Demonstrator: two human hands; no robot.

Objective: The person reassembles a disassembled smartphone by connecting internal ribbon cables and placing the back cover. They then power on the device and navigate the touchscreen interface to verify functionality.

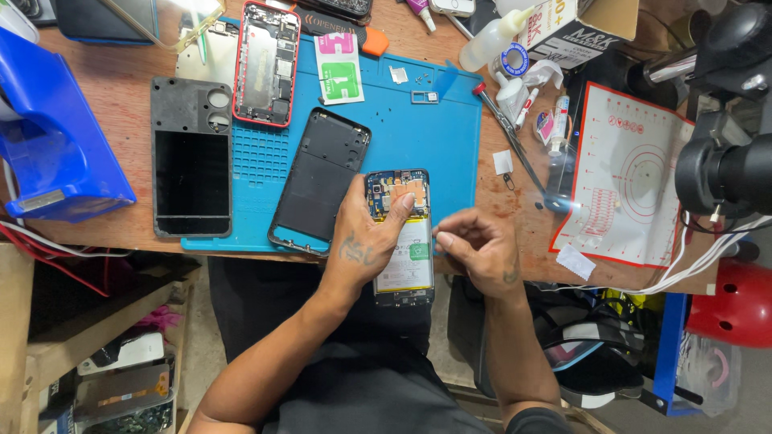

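An opened phone (404,249) with its back off, showing a white battery and the circuit board at the top, lies over the near edge of the blue work mat (418,141). My left hand (362,241) grips it along its left side, thumb resting on the board area. My right hand (474,249) hovers just to the phone's right, fingers curled and pinched together near the battery edge; whether it holds anything small cannot be told. A black phone back cover (320,181) lies on the mat left of my left hand.
A black rectangular frame (191,157) and a red-edged opened phone (266,64) lie at the left. A blue plastic bin (48,137) stands far left. A screwdriver (507,133), glue bottle (490,40), small tubes and a white-and-red mat (635,173) sit right, near a microscope (724,169).
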